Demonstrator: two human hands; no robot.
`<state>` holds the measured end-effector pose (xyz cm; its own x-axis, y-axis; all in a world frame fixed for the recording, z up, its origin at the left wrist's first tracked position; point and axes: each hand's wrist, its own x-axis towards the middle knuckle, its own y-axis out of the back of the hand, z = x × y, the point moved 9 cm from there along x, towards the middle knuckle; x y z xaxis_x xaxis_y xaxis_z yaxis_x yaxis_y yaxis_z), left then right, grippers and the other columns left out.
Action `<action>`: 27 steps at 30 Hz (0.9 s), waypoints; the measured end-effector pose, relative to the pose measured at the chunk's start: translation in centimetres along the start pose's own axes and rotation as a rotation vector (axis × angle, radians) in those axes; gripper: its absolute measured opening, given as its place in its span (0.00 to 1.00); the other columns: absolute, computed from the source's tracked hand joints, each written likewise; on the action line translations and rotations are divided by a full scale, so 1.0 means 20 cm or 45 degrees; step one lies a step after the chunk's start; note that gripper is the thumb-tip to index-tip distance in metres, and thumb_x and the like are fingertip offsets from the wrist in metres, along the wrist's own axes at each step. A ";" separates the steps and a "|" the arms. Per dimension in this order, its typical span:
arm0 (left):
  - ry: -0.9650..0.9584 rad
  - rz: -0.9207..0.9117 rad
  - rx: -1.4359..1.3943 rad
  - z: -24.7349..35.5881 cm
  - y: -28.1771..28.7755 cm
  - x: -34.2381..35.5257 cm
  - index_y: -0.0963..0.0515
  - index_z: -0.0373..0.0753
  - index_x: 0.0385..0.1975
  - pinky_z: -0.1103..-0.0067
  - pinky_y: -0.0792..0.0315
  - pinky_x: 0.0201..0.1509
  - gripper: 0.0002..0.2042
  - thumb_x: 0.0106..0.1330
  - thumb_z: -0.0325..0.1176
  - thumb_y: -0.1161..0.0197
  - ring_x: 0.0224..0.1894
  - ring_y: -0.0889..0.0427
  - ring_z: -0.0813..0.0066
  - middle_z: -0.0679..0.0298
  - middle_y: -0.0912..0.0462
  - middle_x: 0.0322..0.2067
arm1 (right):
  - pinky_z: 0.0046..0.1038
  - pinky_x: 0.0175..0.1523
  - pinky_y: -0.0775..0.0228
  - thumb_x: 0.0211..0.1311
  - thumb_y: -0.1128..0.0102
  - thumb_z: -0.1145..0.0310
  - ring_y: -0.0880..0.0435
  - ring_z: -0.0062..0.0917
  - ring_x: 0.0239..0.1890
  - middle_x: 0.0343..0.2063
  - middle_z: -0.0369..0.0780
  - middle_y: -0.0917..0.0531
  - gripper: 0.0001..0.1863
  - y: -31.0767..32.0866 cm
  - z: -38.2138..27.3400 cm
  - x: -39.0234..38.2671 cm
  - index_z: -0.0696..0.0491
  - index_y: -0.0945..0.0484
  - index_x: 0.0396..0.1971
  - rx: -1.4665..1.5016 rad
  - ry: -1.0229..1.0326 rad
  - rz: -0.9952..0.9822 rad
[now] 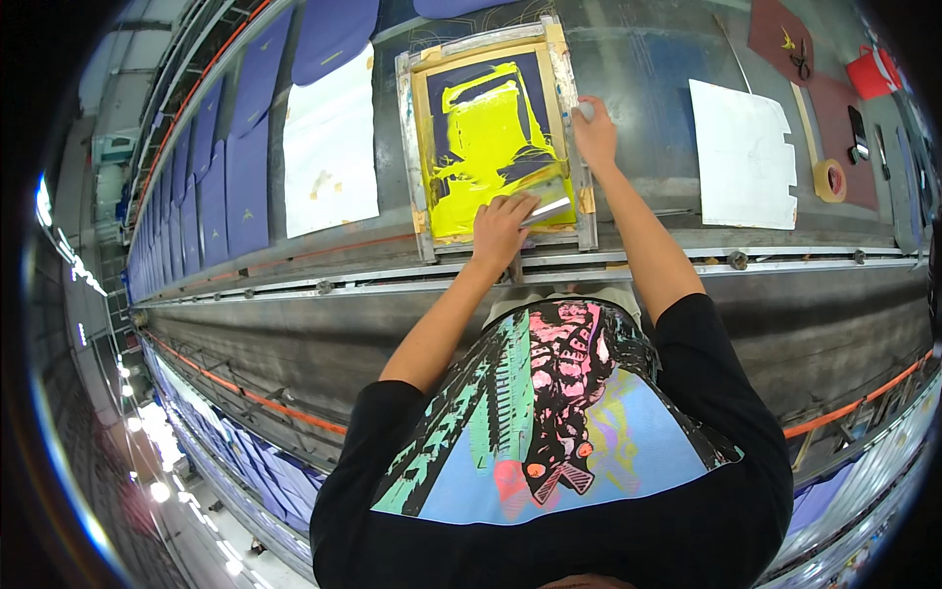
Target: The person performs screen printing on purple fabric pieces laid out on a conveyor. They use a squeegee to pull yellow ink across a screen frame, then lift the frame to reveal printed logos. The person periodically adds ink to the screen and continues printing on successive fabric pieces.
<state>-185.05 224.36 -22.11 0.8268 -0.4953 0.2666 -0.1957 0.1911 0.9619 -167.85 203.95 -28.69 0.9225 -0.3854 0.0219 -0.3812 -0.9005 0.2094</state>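
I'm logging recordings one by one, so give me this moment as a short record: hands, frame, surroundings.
Left hand: holding a metallic squeegee inside the frame, at its lower right
Right hand: at the frame's right side, beside a small pale object; grip unclear
Ink: yellow, spread unevenly inside the frame
Left of frame: stained white sheet, purple-blue pieces
Right of frame: notched white sheet, tape roll, scissors, red container

**Long grey desk (653,64), wooden frame (413,147) in front of you**

Left of it on your desk: white sheet (334,137), then purple-blue panels (247,187) in rows. Right, apart from the frame: notched white piece (741,157); past that, maroon panels (837,113). Metal rail (628,267) runs along your near edge.
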 end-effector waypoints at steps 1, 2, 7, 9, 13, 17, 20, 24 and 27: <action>0.004 -0.075 0.029 0.00 -0.03 0.01 0.21 0.53 0.57 0.66 0.26 0.52 0.27 0.54 0.25 0.32 0.55 0.20 0.68 0.70 0.17 0.55 | 0.47 0.45 0.24 0.63 0.40 0.60 0.14 0.50 0.35 0.28 0.51 0.14 0.18 0.01 -0.01 -0.01 0.43 0.21 0.53 0.020 0.039 0.008; -0.051 -0.124 0.045 0.00 -0.02 0.00 0.21 0.54 0.57 0.67 0.27 0.53 0.28 0.54 0.24 0.32 0.56 0.21 0.69 0.71 0.18 0.57 | 0.47 0.45 0.24 0.63 0.40 0.60 0.14 0.50 0.35 0.28 0.51 0.14 0.18 0.01 -0.02 -0.02 0.43 0.21 0.53 0.027 0.053 0.016; -0.199 -0.388 0.135 -0.21 0.12 -0.14 0.17 0.56 0.54 0.68 0.25 0.49 0.26 0.53 0.24 0.32 0.53 0.17 0.70 0.70 0.15 0.55 | 0.49 0.44 0.24 0.64 0.41 0.61 0.14 0.51 0.35 0.28 0.51 0.14 0.18 0.04 -0.05 -0.03 0.43 0.21 0.53 0.027 0.078 0.021; 0.154 -0.214 -0.121 -0.42 0.24 -0.15 0.14 0.51 0.49 0.68 0.23 0.40 0.21 0.53 0.26 0.32 0.37 0.13 0.63 0.63 0.11 0.37 | 0.49 0.44 0.24 0.64 0.41 0.61 0.14 0.52 0.36 0.28 0.52 0.14 0.18 0.06 -0.08 -0.02 0.44 0.21 0.53 -0.003 0.146 0.064; 0.709 0.020 -0.261 -0.66 0.31 -0.25 0.15 0.41 0.42 0.68 0.25 0.33 0.14 0.54 0.29 0.31 0.25 0.17 0.58 0.56 0.17 0.24 | 0.49 0.44 0.24 0.63 0.41 0.61 0.14 0.53 0.36 0.28 0.52 0.14 0.17 0.04 -0.06 0.00 0.44 0.21 0.52 0.009 0.081 0.017; 0.917 0.370 -0.387 -0.62 0.26 -0.25 0.18 0.33 0.34 0.72 0.32 0.30 0.11 0.57 0.34 0.29 0.23 0.27 0.71 0.60 0.24 0.19 | 0.50 0.45 0.24 0.63 0.41 0.60 0.14 0.53 0.36 0.28 0.52 0.14 0.17 0.03 -0.06 0.01 0.44 0.21 0.52 -0.028 0.048 0.026; 1.094 0.350 -0.760 -0.58 0.06 -0.10 0.20 0.31 0.31 0.73 0.36 0.28 0.14 0.58 0.37 0.27 0.22 0.32 0.77 0.66 0.26 0.18 | 0.50 0.44 0.24 0.63 0.41 0.59 0.14 0.53 0.36 0.27 0.52 0.14 0.17 0.03 -0.10 0.01 0.43 0.21 0.52 -0.047 0.081 0.057; 0.791 0.134 -0.591 -0.40 0.06 0.17 0.16 0.37 0.40 0.72 0.30 0.32 0.13 0.57 0.34 0.31 0.24 0.23 0.70 0.60 0.19 0.22 | 0.49 0.44 0.24 0.63 0.41 0.58 0.14 0.52 0.36 0.27 0.51 0.14 0.18 0.04 -0.09 0.00 0.41 0.21 0.53 -0.096 0.024 0.029; 0.532 -0.079 -0.319 -0.28 0.14 0.26 0.14 0.45 0.43 0.67 0.25 0.35 0.15 0.56 0.34 0.34 0.29 0.17 0.57 0.57 0.14 0.27 | 0.49 0.44 0.24 0.63 0.40 0.58 0.14 0.52 0.35 0.26 0.51 0.14 0.18 0.05 -0.09 0.00 0.41 0.22 0.53 -0.110 0.036 0.021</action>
<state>-178.38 227.10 -18.40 0.9838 -0.1395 0.1128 -0.0491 0.3958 0.9170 -168.21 203.44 -26.73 0.9178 -0.3935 0.0533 -0.3911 -0.8726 0.2926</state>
